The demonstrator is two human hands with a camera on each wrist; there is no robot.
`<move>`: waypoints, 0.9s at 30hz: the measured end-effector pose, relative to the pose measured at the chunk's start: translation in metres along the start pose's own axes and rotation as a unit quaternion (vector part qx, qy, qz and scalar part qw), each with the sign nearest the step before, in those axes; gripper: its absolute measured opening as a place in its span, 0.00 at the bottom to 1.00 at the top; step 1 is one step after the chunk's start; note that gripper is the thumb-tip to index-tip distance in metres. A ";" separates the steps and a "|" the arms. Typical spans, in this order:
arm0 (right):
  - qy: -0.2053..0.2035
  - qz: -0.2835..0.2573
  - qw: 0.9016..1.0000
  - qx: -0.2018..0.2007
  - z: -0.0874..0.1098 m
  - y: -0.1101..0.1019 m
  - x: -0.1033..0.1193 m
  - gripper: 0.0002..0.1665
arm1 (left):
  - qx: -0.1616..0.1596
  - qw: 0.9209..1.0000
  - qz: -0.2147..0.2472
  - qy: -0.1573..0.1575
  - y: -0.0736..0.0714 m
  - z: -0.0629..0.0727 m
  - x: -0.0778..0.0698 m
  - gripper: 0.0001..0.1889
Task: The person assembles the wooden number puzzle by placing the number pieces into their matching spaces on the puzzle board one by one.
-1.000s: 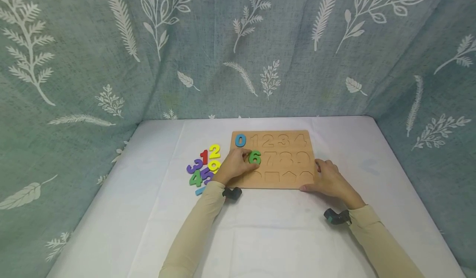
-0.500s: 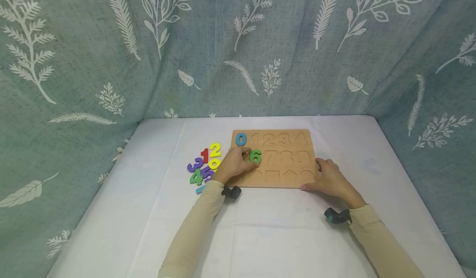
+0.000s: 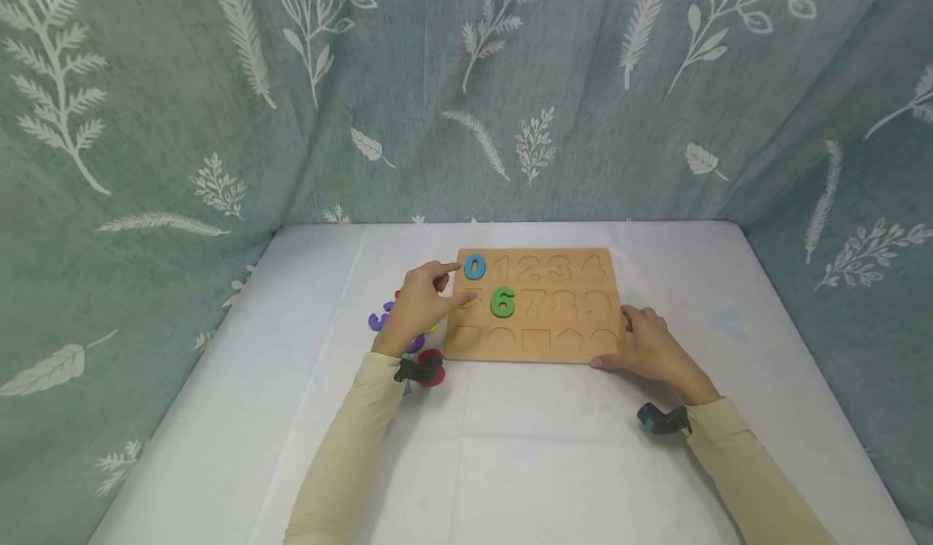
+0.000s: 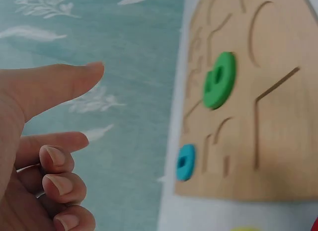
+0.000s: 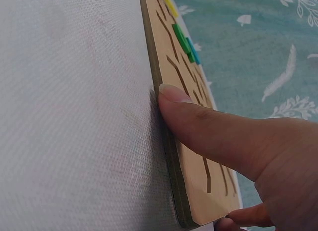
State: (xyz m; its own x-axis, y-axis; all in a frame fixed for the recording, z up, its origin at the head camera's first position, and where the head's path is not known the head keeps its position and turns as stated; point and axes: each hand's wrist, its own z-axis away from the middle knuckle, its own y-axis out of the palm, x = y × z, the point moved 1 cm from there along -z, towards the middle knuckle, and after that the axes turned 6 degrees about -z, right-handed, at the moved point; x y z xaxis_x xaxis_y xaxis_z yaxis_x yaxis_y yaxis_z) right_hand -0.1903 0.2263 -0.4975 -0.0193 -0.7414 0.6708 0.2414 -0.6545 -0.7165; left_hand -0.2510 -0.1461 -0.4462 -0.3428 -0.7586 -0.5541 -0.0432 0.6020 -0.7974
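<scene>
A wooden number puzzle board (image 3: 539,323) lies flat on the white cloth, with rows of digit and shape outlines. The blue 0 (image 3: 466,267) sits at its top left corner. In the middle row, the green 6 (image 3: 496,298) rests at its own outline. My left hand (image 3: 421,302) hovers at the board's left edge with nothing in it, thumb and index finger spread apart; the left wrist view shows its other fingers loosely curled. My right hand (image 3: 652,347) grips the board's right end, its thumb (image 5: 198,121) pressing on the near edge.
Loose digits lie left of the board, mostly hidden under my left hand, among them a purple 3 (image 3: 377,322). A red piece (image 3: 435,376) shows behind the left wrist camera (image 3: 417,368). A leaf-patterned curtain (image 3: 408,172) rises behind the table.
My left hand has let go of the green 6 and moved left, off the board and over the loose digits. The 6 stays on the board. My right hand keeps its hold.
</scene>
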 end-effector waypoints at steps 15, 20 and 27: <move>0.009 -0.004 1.000 0.004 -0.003 -0.002 -0.001 0.74 | -0.067 0.996 -0.039 -0.053 -0.065 0.053 0.028 0.28; 0.011 -0.005 1.000 0.003 -0.004 0.000 -0.002 0.75 | -0.067 0.994 -0.053 -0.071 -0.070 0.076 0.044 0.28; 0.013 -0.006 1.000 -0.003 -0.003 0.001 -0.003 0.76 | -0.045 0.992 -0.064 -0.099 -0.069 0.105 0.061 0.27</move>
State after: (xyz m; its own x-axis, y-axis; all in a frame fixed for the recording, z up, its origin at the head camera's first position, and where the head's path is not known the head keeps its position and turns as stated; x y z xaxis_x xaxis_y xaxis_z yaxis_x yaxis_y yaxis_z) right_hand -0.1933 0.2274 -0.5009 -0.0465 -0.7374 0.6739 0.2344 -0.6638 -0.7102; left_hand -0.1698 -0.2599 -0.4501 -0.1385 -0.8593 -0.4924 -0.1622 0.5102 -0.8447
